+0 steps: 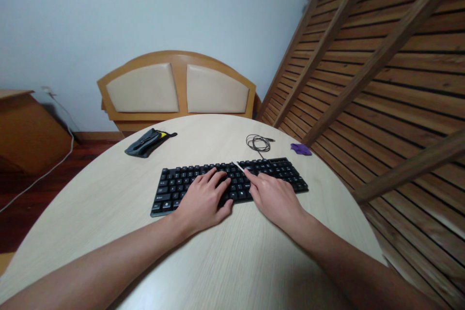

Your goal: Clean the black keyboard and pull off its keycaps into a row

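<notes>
A black keyboard [174,189] lies on the round table, with pale lettering on its keys. My left hand [205,198] rests across its middle keys, palm down and fingers spread, holding nothing. In my right hand [272,193] is a thin white stick [238,166], pinched near the fingertips with the index finger stretched along it. The stick slants up and left over the upper rows of keys, right of my left fingers. Its far tip is too small to make out, and I cannot tell whether it touches the keys.
A dark zippered pouch [147,144] with a bit of yellow lies at the far left of the pale table [90,218]. The coiled black cable [258,143] sits behind the keyboard, and a crumpled purple cloth [301,148] to its right. Wooden slats [363,82] lean beyond the right edge.
</notes>
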The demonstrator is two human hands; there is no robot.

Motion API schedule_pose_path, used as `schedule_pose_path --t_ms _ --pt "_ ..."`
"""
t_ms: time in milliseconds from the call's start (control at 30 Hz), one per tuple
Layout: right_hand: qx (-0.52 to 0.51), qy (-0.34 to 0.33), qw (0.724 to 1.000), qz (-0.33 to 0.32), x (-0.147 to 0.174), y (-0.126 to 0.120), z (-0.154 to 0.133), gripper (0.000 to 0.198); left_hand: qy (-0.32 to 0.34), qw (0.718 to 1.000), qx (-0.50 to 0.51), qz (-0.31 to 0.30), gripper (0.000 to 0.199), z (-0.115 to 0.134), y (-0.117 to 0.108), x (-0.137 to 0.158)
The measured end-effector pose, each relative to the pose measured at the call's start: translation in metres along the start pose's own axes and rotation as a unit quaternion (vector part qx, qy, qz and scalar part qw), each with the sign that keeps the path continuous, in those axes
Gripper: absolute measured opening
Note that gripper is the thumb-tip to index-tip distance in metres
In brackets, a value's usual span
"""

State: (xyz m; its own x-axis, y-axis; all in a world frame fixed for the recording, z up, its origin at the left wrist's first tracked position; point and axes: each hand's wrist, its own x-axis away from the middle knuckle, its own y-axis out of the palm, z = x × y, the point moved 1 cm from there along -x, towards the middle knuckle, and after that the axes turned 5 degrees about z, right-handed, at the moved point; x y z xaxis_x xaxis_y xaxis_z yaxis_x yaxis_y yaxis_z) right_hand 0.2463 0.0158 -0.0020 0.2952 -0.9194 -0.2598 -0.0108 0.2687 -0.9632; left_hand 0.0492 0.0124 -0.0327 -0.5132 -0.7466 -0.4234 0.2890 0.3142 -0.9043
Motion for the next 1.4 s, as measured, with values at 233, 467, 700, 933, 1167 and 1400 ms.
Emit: schedule_pose_path --t_ms 233,467,700,933,1167,1400 --pt "0.004 0.007 1.0 -0.008 0.003 -0.002 -0.002 0.043 -0.001 1.0 0.0 0.003 0.05 0.0 0.0 0.0" --pt "0.013 -0.001 1.0 -0.02 0.003 0.001 -0.005 0.047 0.0 1.0 0.001 0.001 0.05 0.001 -0.001 0.0" --pt "-0.004 0.014 1.0 -0.016 0.008 -0.012 -0.006 0.04 0.001 1.0 0.0 0.001 0.051 0.0 -0.001 0.0" --pt "-0.017 0.022 0.999 -0.027 0.011 -0.018 0.003 0.038 -0.001 1.0 0.004 0.005 0.05 0.0 -0.001 0.0" --pt "-0.005 0.01 0.999 -0.051 0.013 -0.024 0.001 0.033 0.001 1.0 0.009 0.004 0.05 -0.001 0.001 0.0" --pt "0.038 0.0 0.996 -0.085 0.021 -0.032 -0.004 0.028 -0.002 1.0 0.007 -0.001 0.05 -0.001 0.0 -0.001"
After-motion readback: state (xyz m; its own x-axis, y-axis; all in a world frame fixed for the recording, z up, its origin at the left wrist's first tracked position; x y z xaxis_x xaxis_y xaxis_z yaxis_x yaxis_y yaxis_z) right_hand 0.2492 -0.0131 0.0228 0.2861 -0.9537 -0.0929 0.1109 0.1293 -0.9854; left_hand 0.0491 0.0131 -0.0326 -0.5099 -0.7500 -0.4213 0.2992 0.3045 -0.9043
